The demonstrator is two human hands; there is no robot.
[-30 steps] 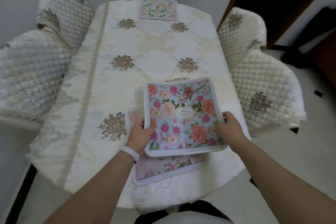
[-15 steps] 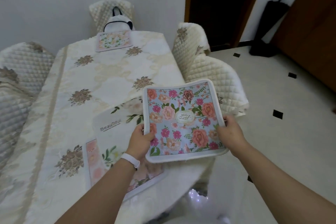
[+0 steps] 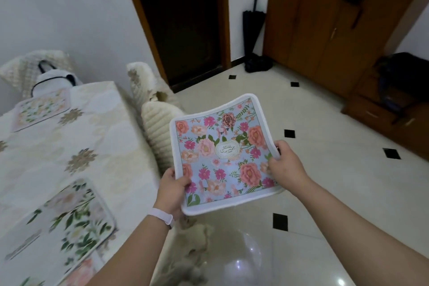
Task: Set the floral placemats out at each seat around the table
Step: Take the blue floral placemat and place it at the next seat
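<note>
So the cream tiled floor (image 3: 325, 193) with its little black diamonds filled most of my view, with a big wooden cabinet (image 3: 325, 30) along the far wall and a dark doorway (image 3: 181, 18) next to it. The counter (image 3: 111, 146), under its cream tablecloth, ran down my left side, and a quilted chair (image 3: 157, 127) was tucked in at its right edge.

The blue floral placemat (image 3: 222, 153) was up in the air in front of me, over the floor just off the counter's right edge and near that chair, with its far edge curling up a bit. A leafy green placemat (image 3: 74, 220) lay flat on the counter's near end, kinda blurry, and another placemat (image 3: 41, 107) sat at the far end.

My left hand (image 3: 171, 190) was gripping the blue mat's near-left edge, thumb on top. My right hand (image 3: 285, 165) was pinching its right edge. There was a white wristband (image 3: 162, 215) on my left wrist.
</note>
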